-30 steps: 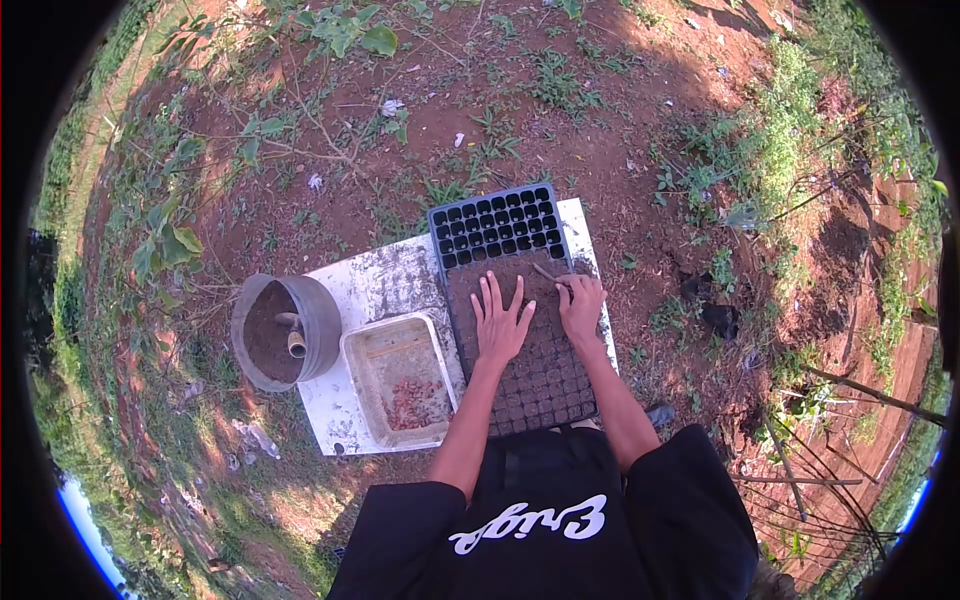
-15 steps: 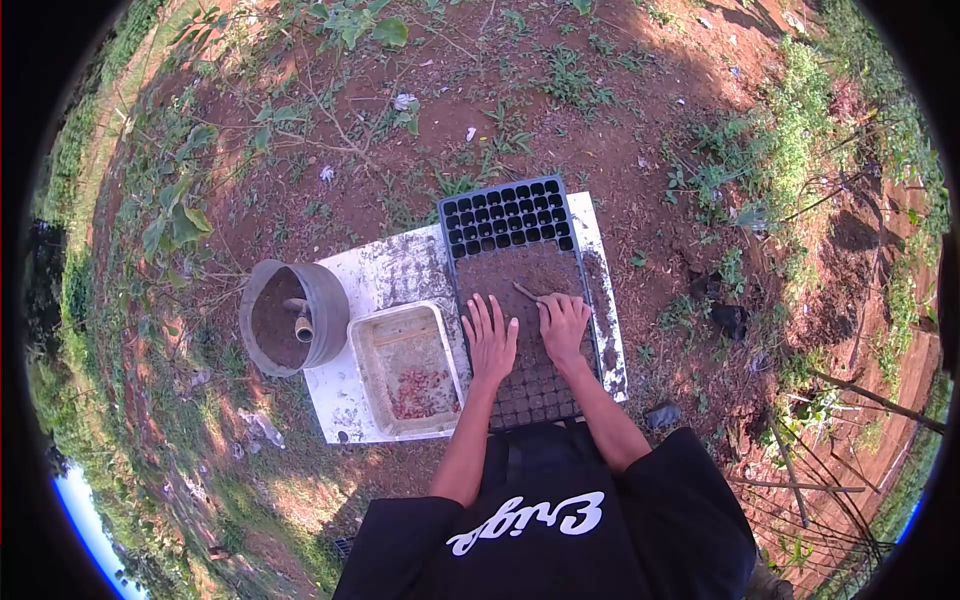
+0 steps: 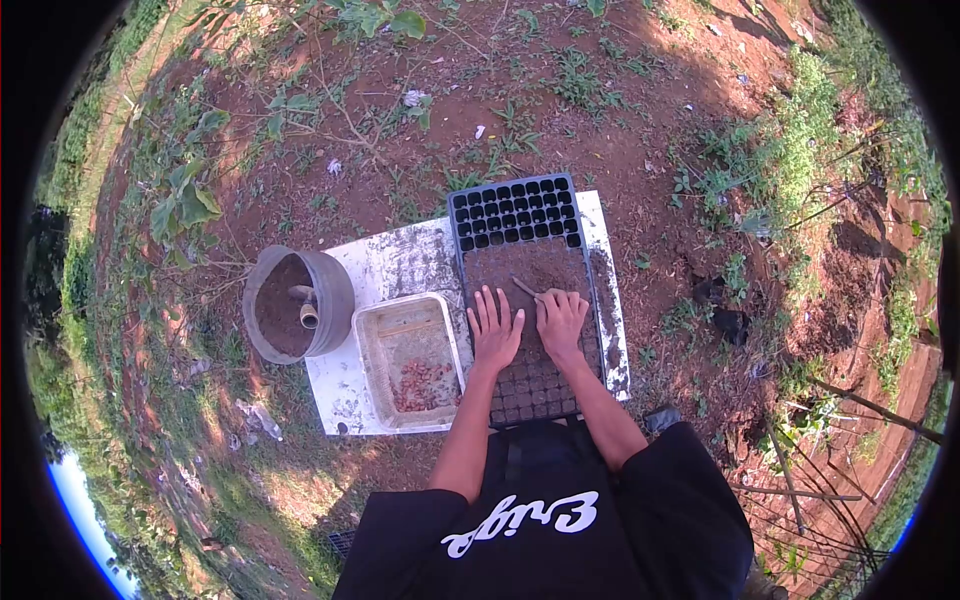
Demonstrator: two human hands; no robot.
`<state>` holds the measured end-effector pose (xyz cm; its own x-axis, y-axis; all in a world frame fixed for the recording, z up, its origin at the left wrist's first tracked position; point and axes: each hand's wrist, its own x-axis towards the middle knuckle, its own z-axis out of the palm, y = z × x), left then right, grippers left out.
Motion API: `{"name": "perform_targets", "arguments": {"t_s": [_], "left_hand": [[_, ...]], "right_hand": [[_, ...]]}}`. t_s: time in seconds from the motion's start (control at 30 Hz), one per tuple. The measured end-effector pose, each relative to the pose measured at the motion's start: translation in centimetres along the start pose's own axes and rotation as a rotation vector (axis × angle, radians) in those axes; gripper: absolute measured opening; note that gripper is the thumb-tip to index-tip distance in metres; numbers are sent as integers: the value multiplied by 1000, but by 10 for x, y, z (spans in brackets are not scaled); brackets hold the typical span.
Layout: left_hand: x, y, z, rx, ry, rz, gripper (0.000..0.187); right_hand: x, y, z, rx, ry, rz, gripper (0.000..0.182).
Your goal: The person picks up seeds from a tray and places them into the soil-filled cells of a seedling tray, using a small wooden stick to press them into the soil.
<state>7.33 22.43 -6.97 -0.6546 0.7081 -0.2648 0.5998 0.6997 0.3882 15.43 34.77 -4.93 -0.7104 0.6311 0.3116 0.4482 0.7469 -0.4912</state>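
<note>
A black seedling tray [image 3: 456, 232] lies on a white board, its far rows of cells empty and the rest covered or filled with dark soil [image 3: 545, 262]. My left hand [image 3: 495, 328] rests flat on the soil near the tray's left side, fingers spread. Beside it, my right hand [image 3: 561, 322] is closed around a thin stick [image 3: 524, 288], whose tip points away and to the left over the soil.
Left of the tray, a cream basin [image 3: 411, 345] holds small reddish pieces. A grey round tub [image 3: 335, 300] with soil and a tube-like object stands at the board's left edge. The white board [image 3: 390, 262] lies on weedy ground.
The whole view has shifted slightly. Both hands are in nearly the same place on the soil, and the stick is still in my right hand.
</note>
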Motion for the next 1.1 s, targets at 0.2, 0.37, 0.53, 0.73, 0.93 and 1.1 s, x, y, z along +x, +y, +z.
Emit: {"name": "perform_targets", "arguments": {"t_s": [0.2,0.37,0.53,0.73,0.93,1.1], "left_hand": [[-1,2,-4,-20,-42,-20,72],[0,1,-3,-45,-42,-16,72],[0,2,-6,-42,-47,-14,72],[2,5,-15,-32,-209,-65,75],[3,1,-6,-9,-169,-46,75],[2,-2,0,-63,-54,-22,73]], "right_hand": [[22,18,-3,-87,120,137,5],[12,12,-10,-57,115,76,5],[9,10,-4,-32,42,-19,6],[28,13,-1,-79,139,116,8],[26,-6,16,-5,48,-13,8],[36,-1,14,-107,126,183,9]]}}
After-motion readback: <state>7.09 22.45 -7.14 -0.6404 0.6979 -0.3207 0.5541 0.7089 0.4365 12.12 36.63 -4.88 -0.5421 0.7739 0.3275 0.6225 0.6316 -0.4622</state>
